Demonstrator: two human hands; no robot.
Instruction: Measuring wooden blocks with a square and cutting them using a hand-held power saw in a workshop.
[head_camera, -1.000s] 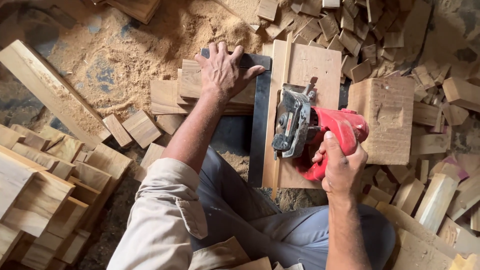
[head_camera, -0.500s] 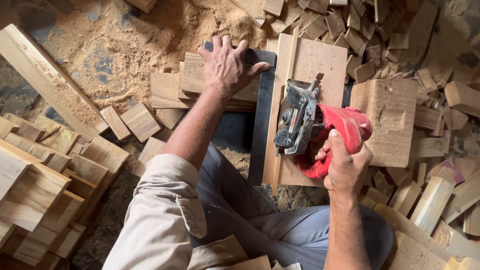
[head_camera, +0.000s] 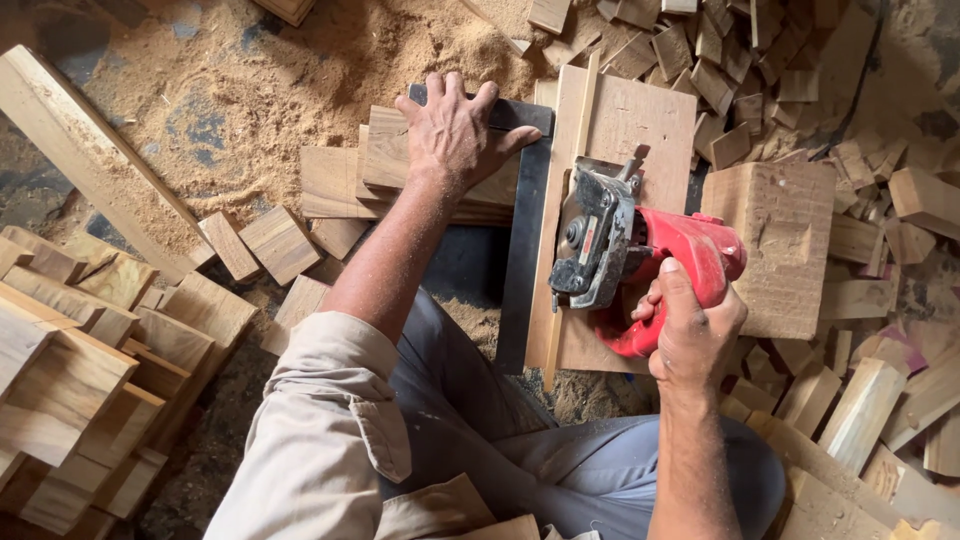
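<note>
Stacked wooden blocks (head_camera: 70, 370) are piled at the far left beside sawdust (head_camera: 250, 90). The left hand (head_camera: 455, 130) is laid flat, fingers spread, on a metal square (head_camera: 525, 200) and the boards beneath it. Just beside the square, a wooden board (head_camera: 640, 120) carries a red circular saw (head_camera: 640, 260), whose handle is clasped by the right hand (head_camera: 695, 330). Offcuts (head_camera: 860, 180) are scattered to the right.
</note>
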